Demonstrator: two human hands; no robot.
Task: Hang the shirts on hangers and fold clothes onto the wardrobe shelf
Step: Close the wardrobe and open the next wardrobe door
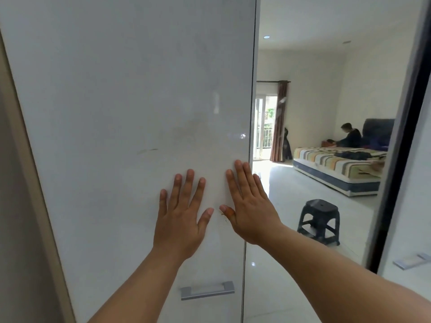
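A glossy white wardrobe door [130, 108] fills the left and middle of the head view. My left hand [180, 215] lies flat on it with its fingers spread and straight. My right hand [249, 206] presses flat against the same door close to its right edge, thumb toward the left hand. Neither hand holds anything. Below the hands a silver bar handle [207, 290] is fixed to the door. No shirts or hangers are in sight near the hands; the wardrobe's inside is hidden.
To the right is a mirrored panel [326, 101] with a dark frame [401, 159]. It reflects a bedroom: a striped bed [338, 166] with a person sitting on it, a dark plastic stool [319, 222], a curtained balcony door [265, 127]. Another silver handle [411, 261] shows at the far right.
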